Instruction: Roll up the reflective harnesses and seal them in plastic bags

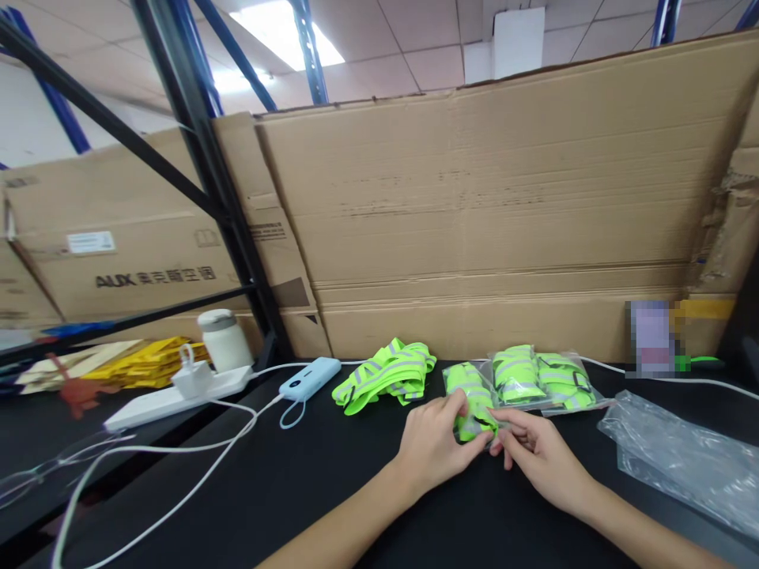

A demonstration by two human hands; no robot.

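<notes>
Both hands meet over a bagged neon strap [473,401] lying on the black table [332,482]. The left hand [432,444] has its fingers [459,405] pinched on the near end of the clear bag, and the right hand [541,452] grips the same end from the other side, fingertips almost touching the left ones. Just beyond the right fingers lie two more bagged straps [542,378]. Beyond the left fingers rests a loose neon strap [385,374], and farther left a pale blue power bank [309,378]. To the right of the right hand lies a heap of empty clear bags [688,458].
</notes>
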